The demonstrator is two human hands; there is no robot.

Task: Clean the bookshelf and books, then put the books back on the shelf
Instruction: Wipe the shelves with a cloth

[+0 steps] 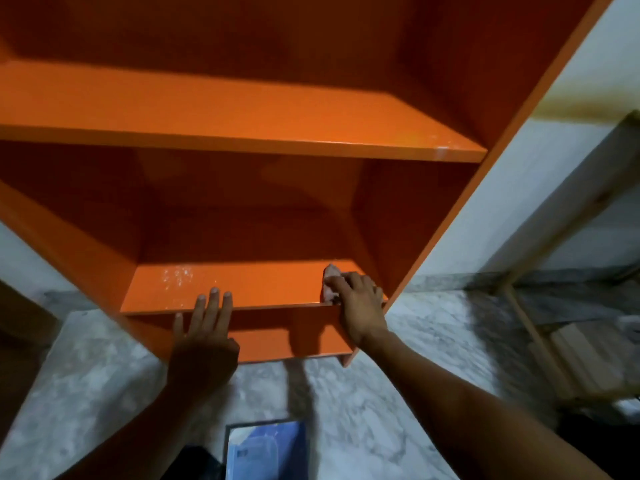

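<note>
Orange bookshelf (242, 140): right hand (360, 306) presses a cloth (330, 282) under closed fingers on the lower shelf, left hand (204, 337) flat, fingers spread.

The bookshelf (450, 188) fills the upper and middle frame, its lower shelf (242, 289) carrying the cloth (330, 284) at its right end under the right hand (360, 303), the left hand (207, 327) on its front edge left of centre, a book (268, 452) on the floor (398, 341) at bottom centre.
</note>
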